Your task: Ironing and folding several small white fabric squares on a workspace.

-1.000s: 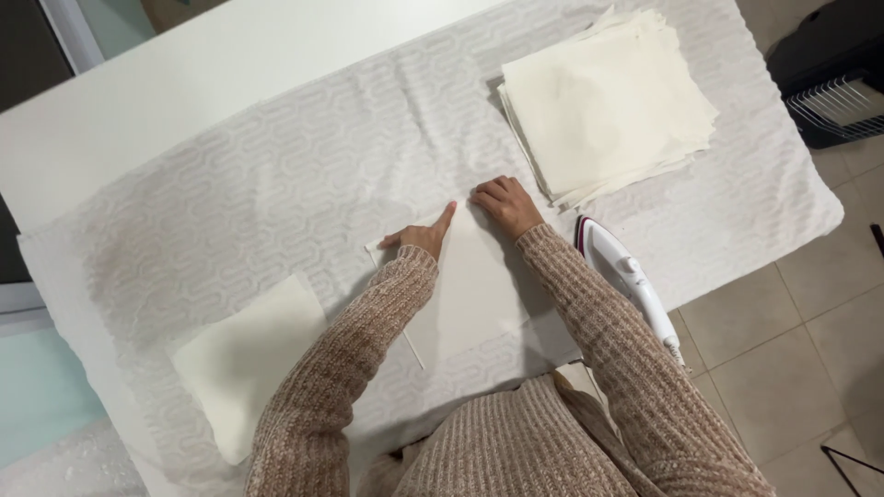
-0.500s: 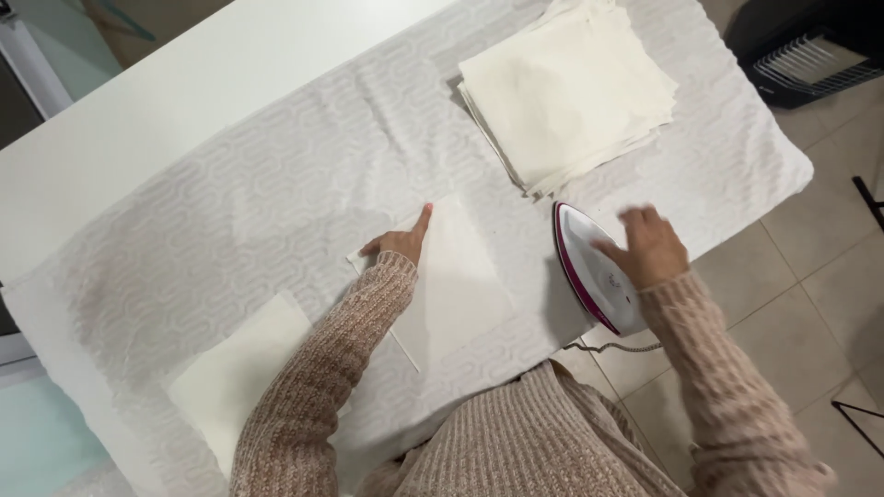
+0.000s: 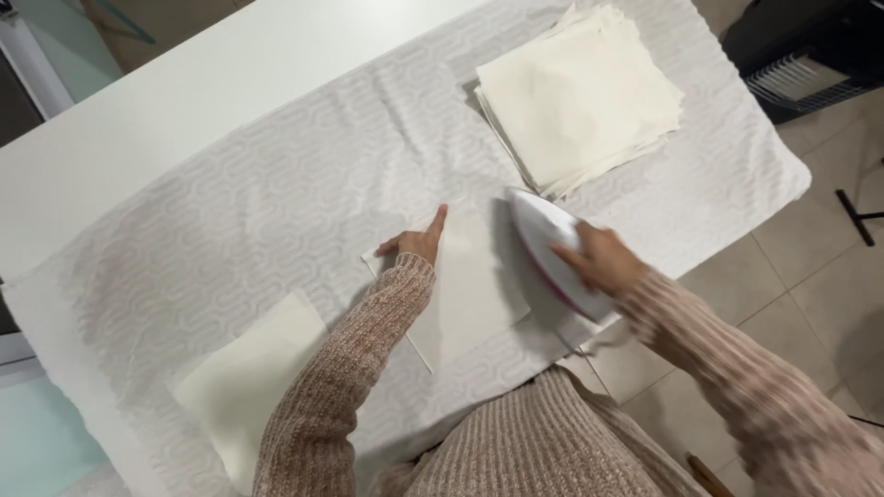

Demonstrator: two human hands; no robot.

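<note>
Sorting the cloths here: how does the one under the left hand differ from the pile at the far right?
The cloth under the left hand is one flat sheet, pinned by the left hand, with the iron at its edge. The pile is many layers, untouched, edges fanned. Both are cream squares.

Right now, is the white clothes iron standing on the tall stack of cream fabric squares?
No, the white clothes iron is in the right hand, beside the stack.

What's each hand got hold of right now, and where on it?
Right hand grips the white iron by its top handle. Left hand holds nothing; it presses flat on the cream cloth square.
</note>
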